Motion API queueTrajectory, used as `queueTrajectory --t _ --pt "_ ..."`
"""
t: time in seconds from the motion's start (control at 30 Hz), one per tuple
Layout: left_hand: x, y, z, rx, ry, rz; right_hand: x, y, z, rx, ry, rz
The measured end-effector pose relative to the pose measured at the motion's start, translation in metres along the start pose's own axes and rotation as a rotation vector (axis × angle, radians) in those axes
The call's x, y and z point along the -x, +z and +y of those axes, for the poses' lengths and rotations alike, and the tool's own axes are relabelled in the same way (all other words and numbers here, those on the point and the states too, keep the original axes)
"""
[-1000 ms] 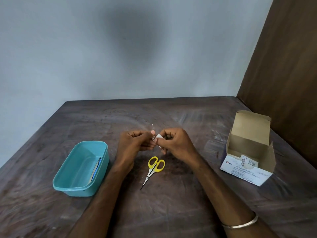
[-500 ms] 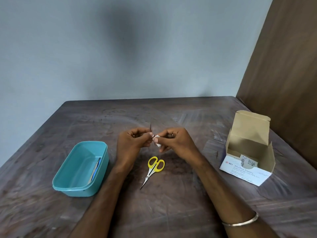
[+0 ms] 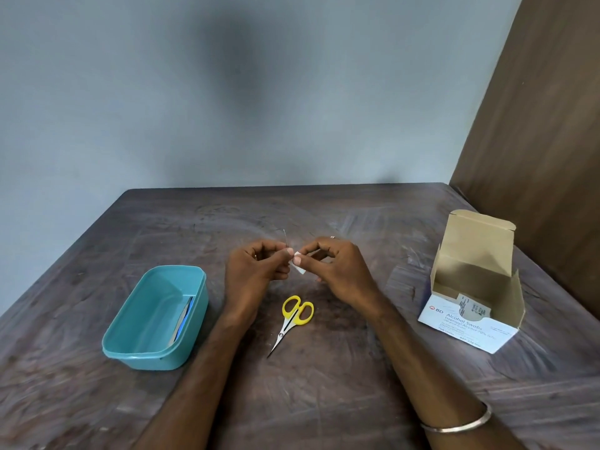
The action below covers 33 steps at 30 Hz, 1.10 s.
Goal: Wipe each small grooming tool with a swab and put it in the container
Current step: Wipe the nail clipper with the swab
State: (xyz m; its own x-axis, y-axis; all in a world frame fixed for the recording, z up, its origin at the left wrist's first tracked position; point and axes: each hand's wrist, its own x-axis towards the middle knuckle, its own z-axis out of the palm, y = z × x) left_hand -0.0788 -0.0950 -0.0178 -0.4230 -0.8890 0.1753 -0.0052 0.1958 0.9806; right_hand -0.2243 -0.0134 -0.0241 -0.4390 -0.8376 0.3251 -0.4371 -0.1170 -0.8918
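Note:
My left hand (image 3: 256, 271) pinches a thin metal grooming tool (image 3: 285, 238) whose tip sticks up above the fingers. My right hand (image 3: 337, 271) pinches a small white swab (image 3: 298, 266) right against the tool. Both hands hover above the middle of the table. Small yellow-handled scissors (image 3: 293, 318) lie on the table just below the hands, tips pointing toward me. A teal plastic container (image 3: 156, 316) stands to the left, with a flat blue-and-silver tool (image 3: 185, 319) leaning inside it.
An open cardboard box of alcohol swabs (image 3: 470, 287) stands at the right, lid flap up. The dark wooden table (image 3: 324, 401) meets a grey wall at the back and a brown panel at the right.
The tool's tip has shifted slightly left and tilted. My right hand has moved the swab a little along the tool. Scissors, container and box have not moved.

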Motion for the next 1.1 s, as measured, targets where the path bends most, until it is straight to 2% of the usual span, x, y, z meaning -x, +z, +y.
queueTrajectory --t 0.13,0.23,0.4,0.57,1.1 --pt "-0.001 -0.001 -0.001 0.022 -0.022 0.038 0.000 -0.002 0.000 -0.061 -0.006 -0.026" --pt "-0.001 -0.001 0.001 0.064 -0.041 0.044 -0.003 -0.003 -0.001 -0.227 0.107 -0.015" --pt "-0.001 0.000 0.003 0.194 -0.068 -0.045 -0.002 -0.003 -0.004 -0.402 0.268 -0.053" --pt "0.000 0.001 0.004 0.193 -0.030 -0.102 0.001 -0.003 -0.007 -0.505 0.342 -0.149" --pt "-0.001 0.002 0.001 0.206 -0.008 -0.050 0.002 0.000 -0.010 -0.554 0.379 -0.217"
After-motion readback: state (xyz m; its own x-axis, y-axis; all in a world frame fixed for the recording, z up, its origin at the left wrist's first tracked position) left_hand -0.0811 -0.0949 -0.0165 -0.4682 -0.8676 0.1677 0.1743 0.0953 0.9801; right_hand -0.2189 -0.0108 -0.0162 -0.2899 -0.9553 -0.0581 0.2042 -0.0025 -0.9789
